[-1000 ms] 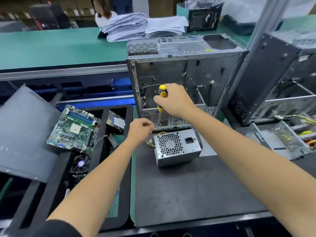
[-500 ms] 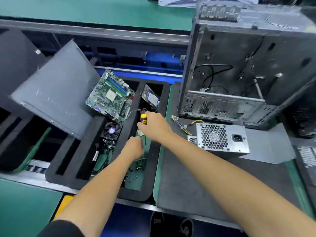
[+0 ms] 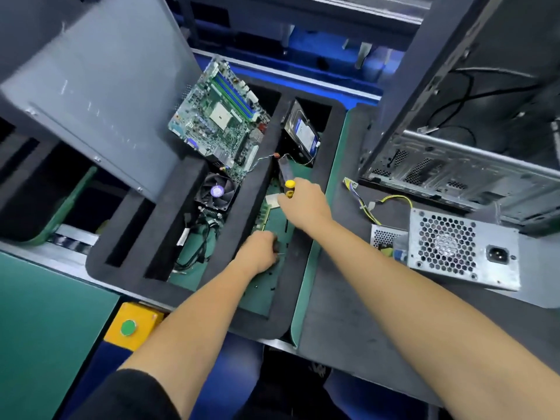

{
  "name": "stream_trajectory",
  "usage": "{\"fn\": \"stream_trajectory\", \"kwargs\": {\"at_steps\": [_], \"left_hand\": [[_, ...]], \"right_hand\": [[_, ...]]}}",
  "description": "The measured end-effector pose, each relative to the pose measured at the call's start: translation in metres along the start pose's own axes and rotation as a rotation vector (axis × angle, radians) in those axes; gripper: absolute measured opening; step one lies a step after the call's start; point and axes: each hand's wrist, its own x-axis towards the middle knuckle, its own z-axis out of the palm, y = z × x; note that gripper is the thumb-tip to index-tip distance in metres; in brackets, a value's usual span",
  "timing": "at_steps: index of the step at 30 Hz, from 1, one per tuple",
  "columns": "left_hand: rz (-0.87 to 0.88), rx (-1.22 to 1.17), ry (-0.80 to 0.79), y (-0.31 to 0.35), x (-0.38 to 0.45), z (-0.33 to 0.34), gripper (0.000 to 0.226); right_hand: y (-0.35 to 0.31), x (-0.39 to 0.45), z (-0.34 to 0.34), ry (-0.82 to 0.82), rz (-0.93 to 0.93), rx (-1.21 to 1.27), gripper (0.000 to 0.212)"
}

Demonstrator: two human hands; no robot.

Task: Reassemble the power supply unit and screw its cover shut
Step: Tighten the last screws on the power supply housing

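Observation:
The silver power supply unit (image 3: 460, 247) lies on the dark grey mat at the right, fan grille and socket facing me, yellow and black wires trailing to its left. My right hand (image 3: 306, 204) is closed around a screwdriver with a yellow and black handle (image 3: 289, 188), held over the right slot of the black foam tray (image 3: 251, 189). My left hand (image 3: 259, 253) reaches down into that same slot, fingers curled over small dark parts on the green bottom; whether it holds one is hidden.
An open computer case (image 3: 472, 140) stands behind the power supply. The foam tray also holds a motherboard (image 3: 218, 116), a cooler fan (image 3: 216, 191), cables and a hard drive (image 3: 303, 133). A grey side panel (image 3: 100, 86) leans at left. A yellow box with a green button (image 3: 128, 327) sits at the bench front.
My view has swung down and left from the case to the foam tray. Both hands moved from the case and power supply to the tray's right slot, the right still gripping the screwdriver.

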Motion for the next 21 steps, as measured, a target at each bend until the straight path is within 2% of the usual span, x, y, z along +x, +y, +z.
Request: {"fn": "stream_trajectory", "kwargs": {"at_steps": [3,8,14,18,21], "left_hand": [[0.042,-0.072,0.058,0.004,0.006,0.001,0.009],[0.113,-0.052,0.058,0.013,0.019,0.004,0.017],[0.089,-0.076,0.039,0.015,0.029,0.003,0.022],[0.073,-0.070,0.040,0.021,0.029,-0.002,0.008],[0.076,-0.140,0.088,0.022,0.026,-0.004,0.011]], "right_hand": [[0.002,0.008,0.001,0.021,0.046,-0.004,0.012],[0.002,0.016,0.000,-0.009,0.055,-0.019,0.012],[0.002,0.019,-0.005,-0.013,0.064,-0.015,0.009],[0.000,0.016,-0.012,-0.005,0.043,-0.011,0.012],[-0.007,0.013,-0.021,-0.007,0.005,0.000,0.012]]}}
